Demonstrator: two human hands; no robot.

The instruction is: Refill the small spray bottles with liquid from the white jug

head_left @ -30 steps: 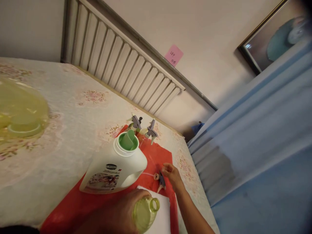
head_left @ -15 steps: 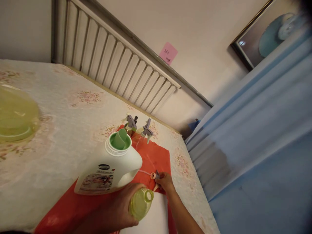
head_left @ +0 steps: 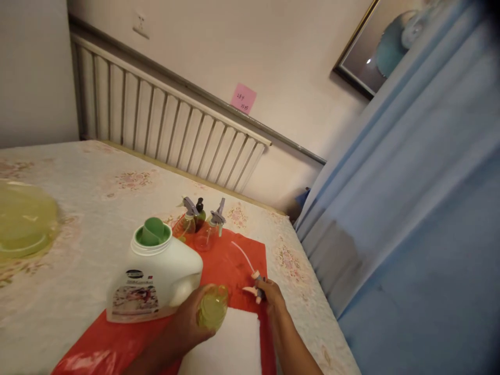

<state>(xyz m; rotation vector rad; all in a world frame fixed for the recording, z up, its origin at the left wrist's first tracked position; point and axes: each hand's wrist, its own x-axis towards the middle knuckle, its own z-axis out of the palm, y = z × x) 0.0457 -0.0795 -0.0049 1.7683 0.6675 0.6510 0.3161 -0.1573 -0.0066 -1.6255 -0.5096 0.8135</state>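
Observation:
My left hand grips a small clear bottle of yellow-green liquid, its open mouth facing the camera, just above a white folded cloth. My right hand holds a grey-and-pink spray trigger head whose thin white dip tube slants up to the left over the red mat. A large white detergent jug with a green spout stands uncapped just left of the small bottle.
Two spray bottles and a dark pump bottle stand at the mat's far edge. A yellow-green plastic basin lies at far left on the floral tablecloth. Blue curtain hangs right; a radiator lines the wall.
My right hand closed on the spray head and lifted it off the mat, its tube now raised. The camera view shifted up and right; the small bottle stayed in my left hand.

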